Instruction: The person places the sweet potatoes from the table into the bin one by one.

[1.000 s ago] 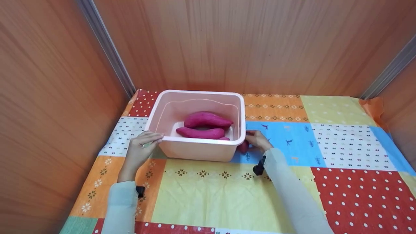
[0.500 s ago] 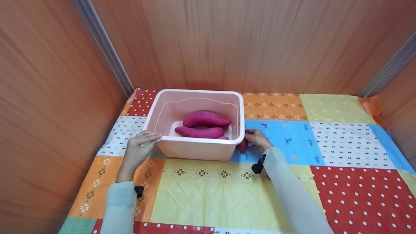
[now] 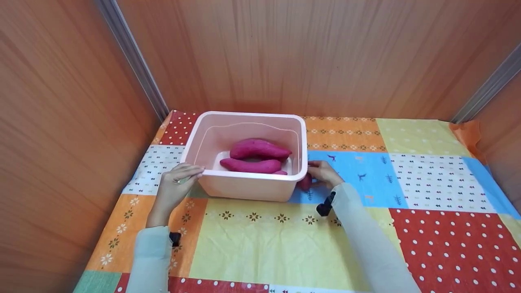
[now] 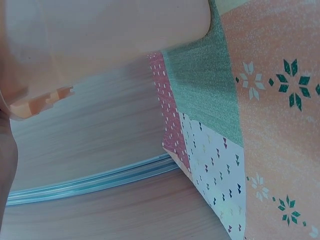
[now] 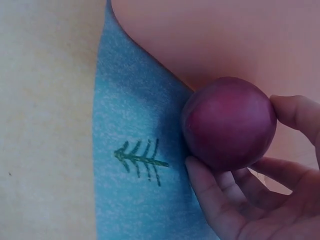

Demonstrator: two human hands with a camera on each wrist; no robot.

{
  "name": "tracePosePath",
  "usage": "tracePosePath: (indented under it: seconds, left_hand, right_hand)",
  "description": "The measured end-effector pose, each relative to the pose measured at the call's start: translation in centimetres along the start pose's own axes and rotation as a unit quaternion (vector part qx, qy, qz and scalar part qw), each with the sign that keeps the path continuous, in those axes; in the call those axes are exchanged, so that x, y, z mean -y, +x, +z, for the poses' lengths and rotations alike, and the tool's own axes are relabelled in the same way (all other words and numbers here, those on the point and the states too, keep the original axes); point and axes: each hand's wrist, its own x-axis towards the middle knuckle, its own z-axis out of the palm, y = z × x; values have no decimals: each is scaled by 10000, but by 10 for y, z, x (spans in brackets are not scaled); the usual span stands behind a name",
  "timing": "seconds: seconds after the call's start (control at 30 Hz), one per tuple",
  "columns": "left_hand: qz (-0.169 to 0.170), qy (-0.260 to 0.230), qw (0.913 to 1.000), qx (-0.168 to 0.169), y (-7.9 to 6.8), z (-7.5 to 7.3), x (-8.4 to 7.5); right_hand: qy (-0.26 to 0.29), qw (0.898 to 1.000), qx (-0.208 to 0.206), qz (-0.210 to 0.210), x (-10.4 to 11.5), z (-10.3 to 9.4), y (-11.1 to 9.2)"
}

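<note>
A pale pink plastic tub stands on a patchwork tablecloth. Inside it lie two long magenta sweet potatoes, one behind and one in front, with part of a third thing of like colour behind the front wall. My left hand pinches the tub's front left rim; in the left wrist view only an edge of that hand shows. By the tub's right wall, my right hand holds a smooth, round, dark purple-red thing between thumb and fingers. Its kind and far end cannot be told.
Wood-grain panels rise at the back, the left and the right, joined by grey metal strips. The patchwork cloth stretches in front of the tub and to its right.
</note>
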Motion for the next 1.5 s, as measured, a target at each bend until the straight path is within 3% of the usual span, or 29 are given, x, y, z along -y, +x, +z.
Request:
tracePosePath:
  seconds: [0.2, 0.47, 0.73, 1.5]
  left_hand:
    - [-38, -13, 10000, 10, -1, -1, -1]
    - [-244, 76, 9996, 78, -1, -1, -4]
    - [294, 32, 9995, -113, -1, 2, 0]
    - [204, 3, 9997, -99, -2, 1, 1]
  right_hand:
    - [-21, 10000, 38, -78, 10, -5, -2]
    - [-104, 9999, 40, 120, 28, -11, -11]
    - [42, 10000, 33, -27, 34, -21, -11]
    - [-406, 9990, -117, 140, 72, -48, -22]
